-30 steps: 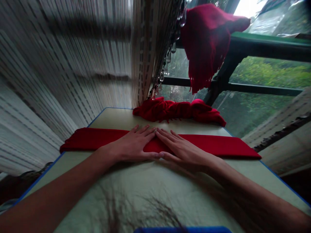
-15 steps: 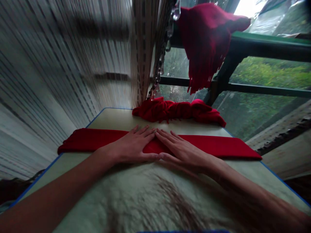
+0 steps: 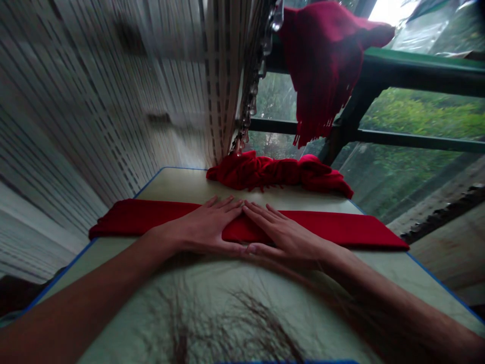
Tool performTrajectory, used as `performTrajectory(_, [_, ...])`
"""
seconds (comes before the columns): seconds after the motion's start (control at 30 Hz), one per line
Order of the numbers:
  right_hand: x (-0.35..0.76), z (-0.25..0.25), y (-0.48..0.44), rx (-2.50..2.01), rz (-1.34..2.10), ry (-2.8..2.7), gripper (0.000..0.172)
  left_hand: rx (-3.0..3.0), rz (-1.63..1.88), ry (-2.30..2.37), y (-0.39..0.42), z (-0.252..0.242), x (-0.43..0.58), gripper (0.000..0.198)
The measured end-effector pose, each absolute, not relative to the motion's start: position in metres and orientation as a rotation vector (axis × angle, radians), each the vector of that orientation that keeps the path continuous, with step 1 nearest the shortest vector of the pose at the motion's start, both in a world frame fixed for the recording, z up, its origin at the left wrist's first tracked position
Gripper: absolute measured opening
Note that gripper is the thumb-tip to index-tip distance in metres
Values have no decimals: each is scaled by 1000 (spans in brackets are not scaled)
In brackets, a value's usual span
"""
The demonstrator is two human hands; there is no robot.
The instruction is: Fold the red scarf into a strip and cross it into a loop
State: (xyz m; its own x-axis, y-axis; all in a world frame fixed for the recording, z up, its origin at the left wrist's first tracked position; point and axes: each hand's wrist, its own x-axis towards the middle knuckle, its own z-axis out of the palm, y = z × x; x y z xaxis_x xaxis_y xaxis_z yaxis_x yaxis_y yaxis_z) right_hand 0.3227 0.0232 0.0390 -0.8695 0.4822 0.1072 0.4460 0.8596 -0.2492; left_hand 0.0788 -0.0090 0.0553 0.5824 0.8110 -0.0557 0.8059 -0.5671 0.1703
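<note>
Curtain strands are slightly shifted; one folded red cloth, laid across the table, is covered mid-length by left hand and right hand, both spread flat, nothing clasped, even pressure being advised so that edges are kept straight.

The left hand and right hand hide part of the folded red cloth, their forearms cut off at the edges. Blurred hair veils the near surface, and the bottom edge crops a blue thing beyond telling.
</note>
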Motion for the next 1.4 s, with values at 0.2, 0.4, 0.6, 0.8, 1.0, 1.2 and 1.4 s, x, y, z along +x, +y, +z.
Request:
performTrajectory(0.2, [321, 42, 21, -774, 367, -2860, 94, 2618, 10, 1438, -10, 59, 67, 105])
performTrajectory(0.4, [323, 43, 22, -755, 382, -2830, 81, 2725, 164, 1487, -37, 63, 18, 69])
performTrajectory(0.6, [319, 44, 20, -705, 238, -2786, 59, 2655, 360, 1732, -68, 62, -50, 48])
performTrajectory(0.8, [307, 46, 17, -631, 169, -2736, 43, 2511, 358, 1715, -73, 55, -87, 37])
performTrajectory(1.0, [281, 56, 13, -564, 75, -2794, 39, 2541, 375, 1706, -77, 55, -86, 36])
performTrajectory(1.2, [240, 62, 10, -531, -6, -2832, 41, 2575, 414, 1753, -81, 60, -77, 35])
performTrajectory(1.4, [205, 63, 11, -543, -29, -2799, 38, 2515, 415, 1758, -73, 61, -79, 30])
